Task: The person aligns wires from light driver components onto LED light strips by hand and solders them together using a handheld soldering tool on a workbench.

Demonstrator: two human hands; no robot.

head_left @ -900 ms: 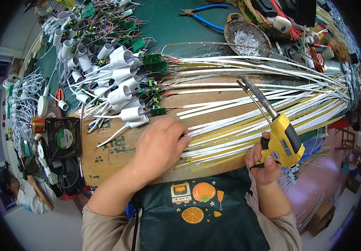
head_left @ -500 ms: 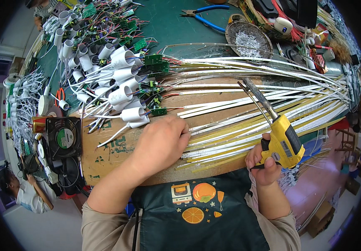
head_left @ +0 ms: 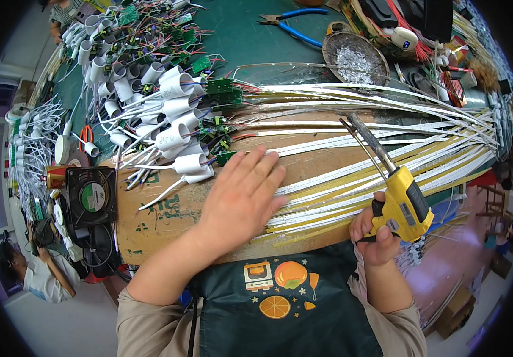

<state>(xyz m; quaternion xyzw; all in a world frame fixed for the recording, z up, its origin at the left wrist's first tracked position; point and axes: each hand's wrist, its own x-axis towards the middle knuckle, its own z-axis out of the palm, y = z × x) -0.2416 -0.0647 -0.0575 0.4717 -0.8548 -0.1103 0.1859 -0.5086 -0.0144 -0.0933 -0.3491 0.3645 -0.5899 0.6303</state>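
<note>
Head view: green circuit board (head_left: 224,159) partly hidden behind left hand (head_left: 241,196).

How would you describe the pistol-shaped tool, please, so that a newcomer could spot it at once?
Start from the brown board on the green table, with white and yellow strips across it. Toward its right end, the right hand grips the pistol-shaped tool. Its chunky yellow-and-black body and dark metal barrel distinguish it from the thin, flat strips.

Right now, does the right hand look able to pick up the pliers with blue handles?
Probably not: the right hand is closed around the yellow soldering gun, and the pliers lie farther off, beyond the strips.
</note>
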